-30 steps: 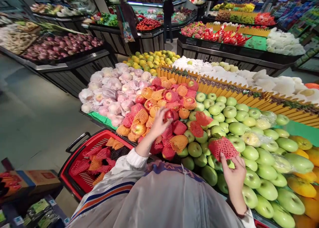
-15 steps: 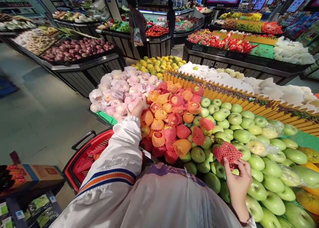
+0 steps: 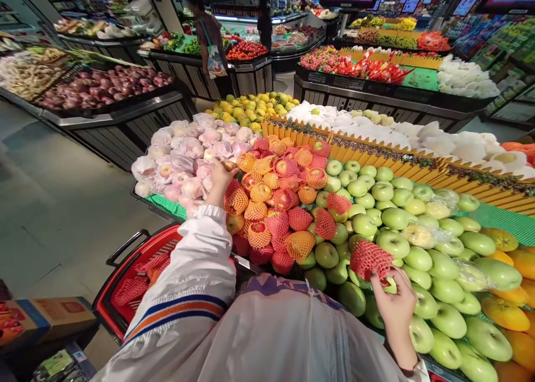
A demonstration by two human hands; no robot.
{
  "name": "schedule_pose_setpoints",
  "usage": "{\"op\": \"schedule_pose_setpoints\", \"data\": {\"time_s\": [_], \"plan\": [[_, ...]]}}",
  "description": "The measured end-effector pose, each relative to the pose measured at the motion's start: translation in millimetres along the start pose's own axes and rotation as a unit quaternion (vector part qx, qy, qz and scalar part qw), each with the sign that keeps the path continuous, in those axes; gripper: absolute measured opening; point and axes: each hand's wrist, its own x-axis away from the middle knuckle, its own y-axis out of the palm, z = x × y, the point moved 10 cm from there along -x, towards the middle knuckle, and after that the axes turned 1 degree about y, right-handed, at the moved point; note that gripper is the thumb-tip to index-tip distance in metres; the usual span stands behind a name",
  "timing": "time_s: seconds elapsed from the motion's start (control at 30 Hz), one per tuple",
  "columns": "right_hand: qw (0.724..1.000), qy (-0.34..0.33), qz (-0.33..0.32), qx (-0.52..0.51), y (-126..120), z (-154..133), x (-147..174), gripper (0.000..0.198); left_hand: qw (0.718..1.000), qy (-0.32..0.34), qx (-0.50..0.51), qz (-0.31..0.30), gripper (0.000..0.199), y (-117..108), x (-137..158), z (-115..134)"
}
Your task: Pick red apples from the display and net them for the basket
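Observation:
My left hand (image 3: 218, 180) reaches out to the far left edge of the pile of red apples in orange and red foam nets (image 3: 279, 204), beside the apples in pink-white wrapping (image 3: 184, 153). Its fingers curl round a bare red apple (image 3: 229, 165), mostly hidden by the hand. My right hand (image 3: 395, 307) hovers low over the green apples (image 3: 401, 226) and pinches an empty red foam net (image 3: 370, 258) by its edge. My white sleeves and jacket (image 3: 267, 337) fill the bottom of the view.
A red shopping basket (image 3: 121, 270) with loose foam nets stands at my lower left, next to a cardboard box (image 3: 50, 315). Orange fruit (image 3: 507, 309) lies at the right. A yellow divider (image 3: 418, 159) backs the display. Two people (image 3: 209, 31) stand at far stalls.
My left hand took a red apple from the middle of the netted pile and carried it left to the pile's edge. My right hand kept the red net, barely moving.

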Motion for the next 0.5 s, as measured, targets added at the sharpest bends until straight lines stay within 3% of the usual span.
{"op": "schedule_pose_setpoints", "data": {"time_s": [0.07, 0.17, 0.23, 0.27, 0.33, 0.4, 0.43, 0.5], "plan": [[0.999, -0.031, -0.005, 0.009, -0.5, -5.5, -1.2, 0.024, 0.985, -0.039, 0.149, 0.078, 0.079, -29.1, 6.4, -17.1], [0.998, -0.053, -0.026, -0.004, 7.7, -16.1, -6.5, 0.022, 0.904, -0.087, 0.411, 0.077, 0.061, -43.5, 27.3, -30.6], [0.995, -0.054, -0.065, -0.046, 21.4, -27.7, -12.1, 0.02, 0.847, -0.083, 0.525, 0.018, 0.051, -43.9, 50.7, -17.2], [0.991, -0.051, -0.1, -0.077, 31.8, -35.3, -14.8, 0.019, 0.833, -0.07, 0.549, -0.011, 0.052, -45.1, 65.9, -5.9], [0.969, -0.045, -0.193, -0.15, 57.5, -56.0, -17.6, 0.019, 0.836, -0.045, 0.543, -0.064, 0.062, -44.5, 103.0, 17.4], [0.928, -0.046, -0.294, -0.223, 82.6, -83.2, -15.7, 0.02, 0.847, -0.036, 0.509, -0.148, 0.076, -27.6, 149.2, 40.3], [0.907, -0.049, -0.335, -0.252, 92.5, -97.1, -13.9, 0.02, 0.836, -0.044, 0.51, -0.195, 0.083, -13.6, 175.5, 50.0], [0.873, -0.044, -0.396, -0.281, 108.0, -118.9, -10.1, 0.021, 0.768, -0.08, 0.557, -0.306, 0.094, 23.5, 234.5, 68.6]]}}
